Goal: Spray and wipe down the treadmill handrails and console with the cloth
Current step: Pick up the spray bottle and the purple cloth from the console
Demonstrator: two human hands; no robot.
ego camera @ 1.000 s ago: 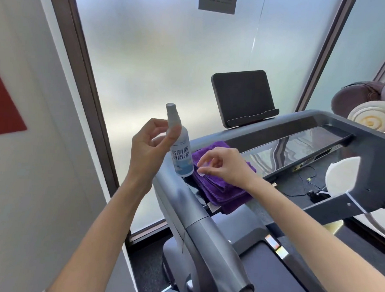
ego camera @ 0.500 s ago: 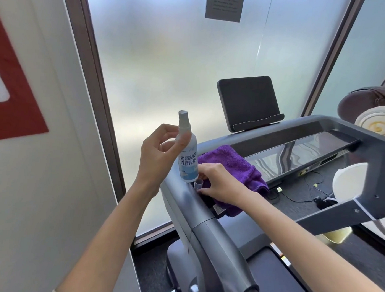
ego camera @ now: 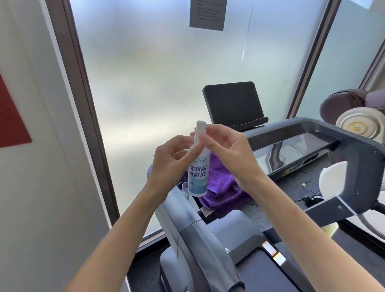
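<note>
Holding the spray bottle [ego camera: 198, 166] upright above the left handrail [ego camera: 195, 234], your left hand [ego camera: 170, 164] grips its body while your right hand [ego camera: 229, 155] pinches the nozzle end. It looks light, stiff and slick; keep hold at mid-label. Behind it, the soft purple cloth [ego camera: 220, 186] lies folded beside the console [ego camera: 295, 150]; a small clear cap [ego camera: 185, 188] stands underneath.

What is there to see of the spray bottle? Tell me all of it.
The spray bottle is small, slim and white, plastic by its look, with a pale blue label bearing dark blue characters and a narrow white nozzle on top. It stands upright in the air above the treadmill's left handrail, in front of the purple cloth. The left hand grips its neck; the right hand pinches it just below the nozzle.
</note>
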